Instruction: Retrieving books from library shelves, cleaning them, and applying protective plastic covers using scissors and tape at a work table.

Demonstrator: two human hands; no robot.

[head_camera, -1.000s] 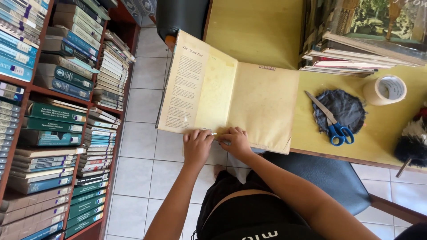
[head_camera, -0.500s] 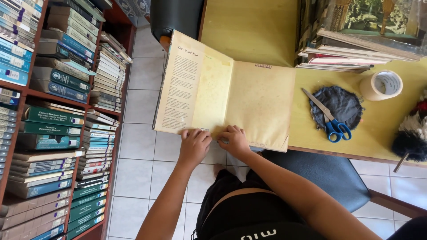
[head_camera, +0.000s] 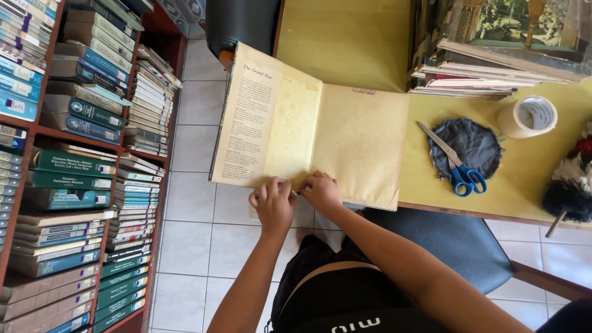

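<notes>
The open book [head_camera: 308, 132] has matt paper pages, yellowed and foxed, with a smooth printed flap. The table [head_camera: 345, 43] has a smooth yellow-green surface of dull sheen. The scissors [head_camera: 453, 163] combine bare metal blades with glossy blue plastic handles, resting on dark cloth [head_camera: 478, 142]. The tape roll [head_camera: 528, 117] looks semi-glossy.

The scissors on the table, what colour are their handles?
Blue. The scissors lie on a dark round cloth, clearest in the head view.

Tiled floor [head_camera: 203, 228], bookshelf [head_camera: 74, 154], yellow table [head_camera: 345, 43]
</notes>
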